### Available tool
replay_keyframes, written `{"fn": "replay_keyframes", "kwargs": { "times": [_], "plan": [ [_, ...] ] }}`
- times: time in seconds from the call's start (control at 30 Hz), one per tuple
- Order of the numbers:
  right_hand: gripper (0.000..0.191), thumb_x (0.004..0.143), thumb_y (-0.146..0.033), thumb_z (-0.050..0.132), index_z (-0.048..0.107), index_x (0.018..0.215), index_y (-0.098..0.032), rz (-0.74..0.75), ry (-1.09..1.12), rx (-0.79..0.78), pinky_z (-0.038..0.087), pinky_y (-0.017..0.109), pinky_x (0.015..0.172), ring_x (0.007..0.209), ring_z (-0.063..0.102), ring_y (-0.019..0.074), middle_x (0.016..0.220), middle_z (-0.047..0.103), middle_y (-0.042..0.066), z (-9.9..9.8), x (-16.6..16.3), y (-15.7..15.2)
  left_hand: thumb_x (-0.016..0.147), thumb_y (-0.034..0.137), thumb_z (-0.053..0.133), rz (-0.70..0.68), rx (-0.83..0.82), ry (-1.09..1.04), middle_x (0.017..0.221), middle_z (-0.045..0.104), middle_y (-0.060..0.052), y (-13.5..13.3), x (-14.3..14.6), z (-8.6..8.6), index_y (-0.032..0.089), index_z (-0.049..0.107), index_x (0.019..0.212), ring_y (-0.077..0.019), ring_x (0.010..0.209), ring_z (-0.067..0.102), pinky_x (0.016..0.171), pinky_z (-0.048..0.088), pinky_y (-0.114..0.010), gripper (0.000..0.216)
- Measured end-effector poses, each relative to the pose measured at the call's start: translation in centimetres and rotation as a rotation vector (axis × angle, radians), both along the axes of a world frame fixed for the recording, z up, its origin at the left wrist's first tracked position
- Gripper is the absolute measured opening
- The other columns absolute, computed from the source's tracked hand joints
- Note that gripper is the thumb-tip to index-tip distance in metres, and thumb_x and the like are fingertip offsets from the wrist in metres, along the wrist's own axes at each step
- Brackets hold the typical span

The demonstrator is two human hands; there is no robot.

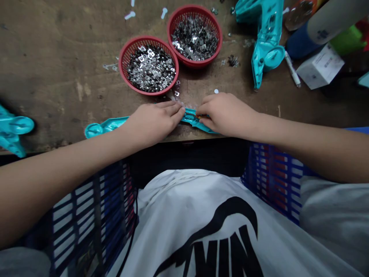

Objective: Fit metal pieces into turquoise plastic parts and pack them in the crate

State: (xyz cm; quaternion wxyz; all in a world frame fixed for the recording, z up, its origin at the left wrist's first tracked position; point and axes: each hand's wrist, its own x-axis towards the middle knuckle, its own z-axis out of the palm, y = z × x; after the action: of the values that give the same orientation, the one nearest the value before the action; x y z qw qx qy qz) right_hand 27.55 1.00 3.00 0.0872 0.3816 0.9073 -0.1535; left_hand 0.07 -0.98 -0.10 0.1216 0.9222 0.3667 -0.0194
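A long teal plastic part (190,117) lies along the table's front edge, its rounded left end (95,130) showing beyond my left wrist. Across its middle rests my left hand (160,120), fingers stretched together and pressing it down; the thumb is hidden. My right hand (223,113) is closed at the part's right portion, fingers curled in a pinch. A small orange thing (198,116) shows between those fingertips, too covered to name. Just behind the left hand stands a red basket (122,73) of small metal plates (151,69).
Another red basket (196,63) holds small metal pieces. More teal parts lie at back right (266,38) and far left (14,127). A marker (292,69), a white box (319,67) and a bottle (300,15) stand right. Blue crates (271,173) flank my lap.
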Motion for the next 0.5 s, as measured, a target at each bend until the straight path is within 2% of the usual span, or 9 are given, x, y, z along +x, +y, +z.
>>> {"fn": "replay_keyframes", "kwargs": {
  "times": [0.13, 0.3, 0.5],
  "plan": [
    [0.037, 0.117, -0.022, 0.057, 0.090, 0.129, -0.012, -0.034, -0.059, -0.011, 0.047, 0.039, 0.089, 0.105, 0.074, 0.0303, 0.122, 0.084, 0.020, 0.6, -0.6, -0.8, 0.114, 0.014, 0.053, -0.009, 0.002, 0.012, 0.178, 0.071, -0.021, 0.2, 0.3, -0.6, 0.015, 0.076, 0.169, -0.0400, 0.173, 0.063, 0.140, 0.059, -0.057, 0.060],
    [0.035, 0.118, -0.020, 0.057, 0.088, 0.130, -0.011, -0.072, -0.127, 0.020, 0.046, 0.037, 0.085, 0.103, 0.074, 0.0301, 0.122, 0.084, 0.021, 0.9, -1.3, -1.7, 0.116, 0.020, 0.057, 0.014, 0.027, 0.061, 0.168, 0.078, -0.022, 0.5, 0.8, -1.0, 0.015, 0.081, 0.160, -0.0405, 0.158, 0.076, 0.130, 0.066, -0.055, 0.051],
    [0.039, 0.117, -0.012, 0.052, 0.089, 0.129, -0.008, -0.043, -0.137, 0.072, 0.043, 0.038, 0.086, 0.107, 0.075, 0.0319, 0.117, 0.085, 0.023, 0.7, -1.9, -2.6, 0.116, 0.018, 0.056, -0.007, 0.089, 0.083, 0.165, 0.079, -0.022, 0.3, 0.8, -0.6, 0.016, 0.084, 0.154, -0.0389, 0.151, 0.080, 0.121, 0.069, -0.050, 0.047]
  ]
}}
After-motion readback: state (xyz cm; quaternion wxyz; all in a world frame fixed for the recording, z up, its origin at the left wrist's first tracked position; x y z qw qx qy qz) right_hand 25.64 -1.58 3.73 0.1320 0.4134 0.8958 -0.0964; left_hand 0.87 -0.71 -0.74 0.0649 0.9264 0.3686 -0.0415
